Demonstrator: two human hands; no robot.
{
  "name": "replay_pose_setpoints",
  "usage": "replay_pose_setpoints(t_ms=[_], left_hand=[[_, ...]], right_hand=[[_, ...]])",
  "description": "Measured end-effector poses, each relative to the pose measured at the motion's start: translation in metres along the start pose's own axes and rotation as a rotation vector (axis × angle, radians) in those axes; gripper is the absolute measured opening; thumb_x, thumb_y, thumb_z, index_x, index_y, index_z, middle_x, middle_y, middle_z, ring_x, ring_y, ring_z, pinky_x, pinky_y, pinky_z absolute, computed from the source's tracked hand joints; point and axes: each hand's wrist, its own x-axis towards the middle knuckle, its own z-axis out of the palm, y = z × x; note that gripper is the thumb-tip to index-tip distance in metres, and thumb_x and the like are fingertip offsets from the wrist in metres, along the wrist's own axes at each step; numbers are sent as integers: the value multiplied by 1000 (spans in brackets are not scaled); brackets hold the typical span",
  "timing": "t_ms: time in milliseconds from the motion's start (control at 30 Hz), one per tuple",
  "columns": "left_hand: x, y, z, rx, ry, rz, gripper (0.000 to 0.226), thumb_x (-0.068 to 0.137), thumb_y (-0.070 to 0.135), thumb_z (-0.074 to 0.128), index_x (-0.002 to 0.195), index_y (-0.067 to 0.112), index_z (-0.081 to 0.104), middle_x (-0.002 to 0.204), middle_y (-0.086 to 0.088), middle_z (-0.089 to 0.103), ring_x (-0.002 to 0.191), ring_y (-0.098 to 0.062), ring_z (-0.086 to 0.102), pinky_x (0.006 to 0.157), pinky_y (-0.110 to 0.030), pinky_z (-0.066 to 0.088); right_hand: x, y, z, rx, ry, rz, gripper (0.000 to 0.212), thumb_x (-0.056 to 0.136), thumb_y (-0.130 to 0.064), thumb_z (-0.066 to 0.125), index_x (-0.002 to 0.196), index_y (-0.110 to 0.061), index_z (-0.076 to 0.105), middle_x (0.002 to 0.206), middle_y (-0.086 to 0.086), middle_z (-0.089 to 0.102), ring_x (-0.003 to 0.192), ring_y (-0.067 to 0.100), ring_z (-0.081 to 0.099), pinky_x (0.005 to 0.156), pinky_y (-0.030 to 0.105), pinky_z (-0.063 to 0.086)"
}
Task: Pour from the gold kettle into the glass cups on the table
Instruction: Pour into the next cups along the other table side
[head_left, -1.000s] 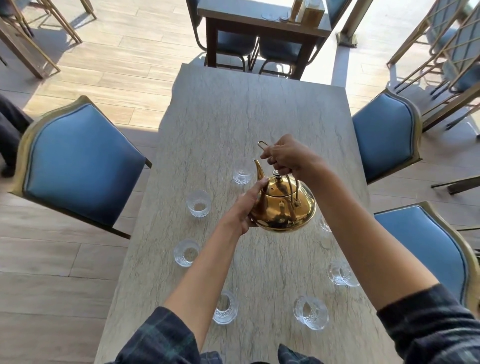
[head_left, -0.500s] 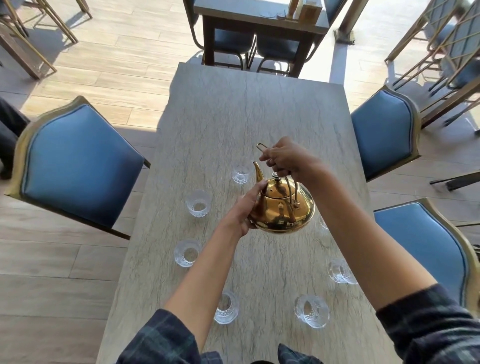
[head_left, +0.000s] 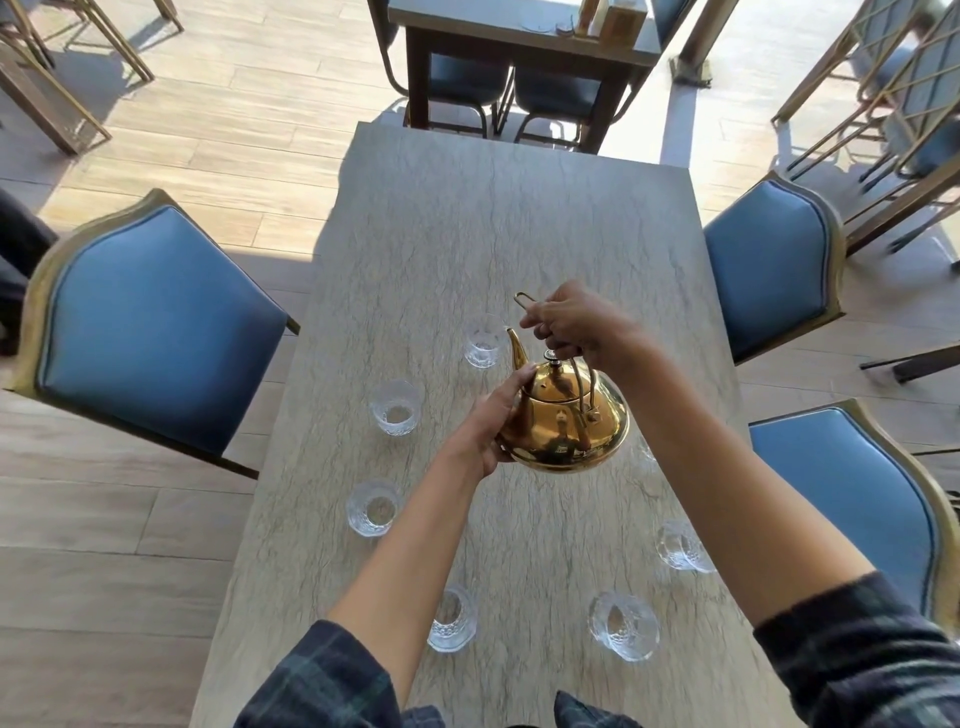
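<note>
Blue chairs (head_left: 156, 322) flank the sides; a dark table (head_left: 519, 36) stands beyond.

A long grey marbled table (head_left: 467, 218) carries clear glass cups (head_left: 394, 406): three along its left edge, two at the near edge, one by the right edge.

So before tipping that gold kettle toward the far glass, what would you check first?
1. Right hand on the handle: ok.
2. Left hand steadying the gold kettle: ok.
3. Spout aimed at the far glass: ok.
4. Spout directly over the glass's mouth: cannot tell.
5. Far glass upright: ok.
6. Liquid inside the kettle: cannot tell.
</note>
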Motion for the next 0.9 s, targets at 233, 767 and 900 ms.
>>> replay_pose_setpoints(t_ms=[233,767,900], left_hand=[[2,1,0,-3,16,-5,64,93,77,71,131,26,77,123,-11,82,120,-36,76,113,-61,58],[12,3,-4,0,11,36,83,81,84,78,139,24,77,128,-11,83,121,-36,78,109,-60,60],[11,5,-5,5,17,38,76,88,80,75,138,23,77,126,-11,84,119,-34,78,101,-51,64]], right_hand=[[2,-2,0,-6,-16,-16,22,103,-8,48,91,1,64,63,3,47,44,7,39,35,19,28],[0,-8,-3,0,0,-27,23,102,-7,50,84,-1,63,62,2,49,42,7,39,33,18,29],[-2,-7,-3,13,5,-38,22,102,-7,50,85,-1,64,61,2,49,40,6,40,34,19,29]])
